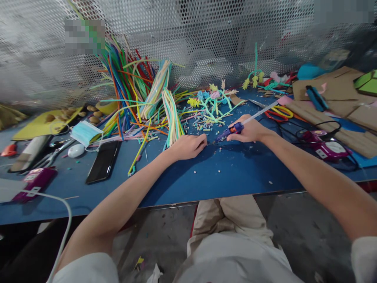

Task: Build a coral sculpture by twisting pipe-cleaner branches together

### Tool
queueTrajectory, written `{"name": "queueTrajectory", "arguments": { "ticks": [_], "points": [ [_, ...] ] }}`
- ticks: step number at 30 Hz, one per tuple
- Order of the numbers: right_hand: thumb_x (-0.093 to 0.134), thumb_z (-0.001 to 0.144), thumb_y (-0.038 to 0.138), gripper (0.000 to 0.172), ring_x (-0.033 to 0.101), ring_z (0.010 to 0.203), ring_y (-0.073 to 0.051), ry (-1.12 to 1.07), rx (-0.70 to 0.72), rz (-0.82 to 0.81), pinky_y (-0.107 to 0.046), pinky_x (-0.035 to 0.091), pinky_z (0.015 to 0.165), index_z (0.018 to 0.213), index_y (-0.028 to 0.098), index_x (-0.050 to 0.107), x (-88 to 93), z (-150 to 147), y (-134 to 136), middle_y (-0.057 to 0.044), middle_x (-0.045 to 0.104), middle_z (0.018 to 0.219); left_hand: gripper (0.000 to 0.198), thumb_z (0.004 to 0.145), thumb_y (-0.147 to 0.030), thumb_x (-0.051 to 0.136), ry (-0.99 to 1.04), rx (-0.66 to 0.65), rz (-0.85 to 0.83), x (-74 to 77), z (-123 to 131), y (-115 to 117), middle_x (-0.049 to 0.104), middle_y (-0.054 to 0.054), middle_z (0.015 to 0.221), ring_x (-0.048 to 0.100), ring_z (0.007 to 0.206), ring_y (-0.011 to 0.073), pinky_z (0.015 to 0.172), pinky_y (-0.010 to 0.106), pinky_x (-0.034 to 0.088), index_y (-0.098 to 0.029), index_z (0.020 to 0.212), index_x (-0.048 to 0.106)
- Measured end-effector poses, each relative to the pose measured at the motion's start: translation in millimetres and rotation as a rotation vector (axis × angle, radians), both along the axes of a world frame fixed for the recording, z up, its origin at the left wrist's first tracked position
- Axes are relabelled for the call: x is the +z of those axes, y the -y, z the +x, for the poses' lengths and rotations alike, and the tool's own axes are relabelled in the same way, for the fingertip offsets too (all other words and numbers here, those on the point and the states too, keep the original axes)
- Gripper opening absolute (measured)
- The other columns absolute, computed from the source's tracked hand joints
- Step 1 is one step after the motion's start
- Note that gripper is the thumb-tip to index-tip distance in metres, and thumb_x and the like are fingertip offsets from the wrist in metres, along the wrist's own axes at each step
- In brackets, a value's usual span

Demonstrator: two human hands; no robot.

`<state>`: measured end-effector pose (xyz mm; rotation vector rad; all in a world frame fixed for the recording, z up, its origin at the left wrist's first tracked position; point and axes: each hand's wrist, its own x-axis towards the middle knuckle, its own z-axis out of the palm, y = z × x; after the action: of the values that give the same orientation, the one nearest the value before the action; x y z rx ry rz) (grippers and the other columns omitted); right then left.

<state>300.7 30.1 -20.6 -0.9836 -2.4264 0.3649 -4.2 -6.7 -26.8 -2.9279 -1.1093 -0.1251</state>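
My right hand [246,129] is wrapped round a small purple-blue glue gun [226,133], its nozzle pointing left and down toward the table. A long whitish glue stick [260,112] sticks out of the gun's back end, up and to the right. Just left of the nozzle, my left hand [190,147] is closed with its fingertips pinched together; what they hold, if anything, is too small to make out. Small cut bits [203,125] of pipe cleaner lie scattered beyond both hands. Behind them stand pipe-cleaner flowers [213,103] in pastel colours.
Bundles of coloured pipe cleaners [173,118] lean against the perforated metal screen [206,39]. On the left are a black phone [103,162], a blue face mask [86,133] and a purple device [38,184]. Scissors [278,113], cardboard [330,88] and another purple device [326,145] lie right.
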Motion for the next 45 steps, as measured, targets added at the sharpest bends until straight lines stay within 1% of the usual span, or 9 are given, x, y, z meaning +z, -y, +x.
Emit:
{"name": "queueTrajectory", "arguments": {
  "ticks": [5,10,13,21,28,31,36,42,45],
  "points": [
    [0.057,0.08,0.091,0.071,0.05,0.064,-0.022,0.02,-0.027,0.043,-0.035,0.028,0.064,0.055,0.024,0.057,0.3,-1,2,-0.004,0.046,0.052,0.024,0.11,-0.036,0.038,-0.005,0.003,0.001,-0.8,-1,0,0.075,0.004,0.089,0.071,0.077,0.0217,0.062,0.033,0.038,-0.024,0.113,0.059],
    [0.049,0.091,0.085,0.075,0.034,0.054,-0.016,0.091,0.027,0.167,-0.035,0.021,0.061,0.049,0.023,0.041,-3.4,1,-2,-0.002,0.039,0.05,0.024,0.11,-0.037,0.037,-0.005,0.012,-0.019,-0.1,-1,0,0.075,0.004,0.089,0.071,0.078,0.0219,0.063,0.033,0.038,-0.024,0.113,0.058],
    [0.046,0.093,0.084,0.075,0.03,0.053,-0.015,0.116,0.055,0.22,-0.034,0.019,0.06,0.05,0.023,0.039,-7.8,2,-5,-0.001,0.038,0.049,0.025,0.11,-0.037,0.037,-0.016,0.032,-0.04,0.4,0,0,0.075,0.004,0.093,0.072,0.081,0.0218,0.065,0.033,0.04,-0.024,0.115,0.058],
    [0.045,0.095,0.082,0.073,0.033,0.054,-0.016,0.089,0.052,0.276,-0.034,0.02,0.06,0.052,0.023,0.041,-15.7,6,-13,0.0,0.035,0.049,0.024,0.11,-0.037,0.038,0.01,0.007,-0.017,-1.4,-1,-1,0.075,0.004,0.09,0.072,0.078,0.0218,0.062,0.034,0.036,-0.024,0.113,0.057],
    [0.042,0.095,0.084,0.075,0.029,0.053,-0.014,0.079,0.042,0.276,-0.035,0.019,0.059,0.052,0.023,0.038,-17.3,6,-14,0.001,0.034,0.049,0.022,0.11,-0.036,0.038,0.006,0.011,-0.027,-0.3,-1,0,0.075,0.003,0.09,0.072,0.08,0.0214,0.063,0.034,0.037,-0.024,0.113,0.057],
    [0.042,0.094,0.085,0.075,0.03,0.053,-0.015,0.081,0.039,0.268,-0.035,0.02,0.059,0.053,0.023,0.04,-17.8,5,-13,0.001,0.035,0.049,0.023,0.11,-0.037,0.038,-0.002,0.021,-0.037,0.2,-1,0,0.075,0.004,0.09,0.073,0.081,0.0215,0.063,0.033,0.039,-0.024,0.113,0.057],
    [0.043,0.093,0.086,0.074,0.032,0.053,-0.015,0.075,0.04,0.254,-0.034,0.021,0.058,0.053,0.023,0.042,-16.3,3,-11,0.001,0.036,0.05,0.024,0.11,-0.037,0.038,-0.001,0.022,-0.038,0.2,-1,-1,0.075,0.004,0.091,0.073,0.081,0.0216,0.063,0.033,0.04,-0.023,0.114,0.057],
    [0.043,0.093,0.084,0.074,0.033,0.052,-0.015,0.043,0.034,0.246,-0.034,0.02,0.057,0.052,0.023,0.038,-13.8,0,-8,0.0,0.036,0.048,0.023,0.11,-0.037,0.039,0.006,0.022,-0.046,-0.1,-1,-2,0.075,0.004,0.091,0.072,0.08,0.0215,0.063,0.034,0.039,-0.024,0.113,0.057],
    [0.047,0.092,0.083,0.072,0.035,0.051,-0.015,0.006,0.018,0.241,-0.034,0.022,0.057,0.053,0.023,0.037,-9.0,0,-6,0.0,0.038,0.048,0.022,0.11,-0.037,0.039,0.031,0.006,-0.043,-0.4,-2,-2,0.075,0.003,0.091,0.072,0.08,0.0212,0.064,0.034,0.039,-0.024,0.112,0.057]
  ]
}}
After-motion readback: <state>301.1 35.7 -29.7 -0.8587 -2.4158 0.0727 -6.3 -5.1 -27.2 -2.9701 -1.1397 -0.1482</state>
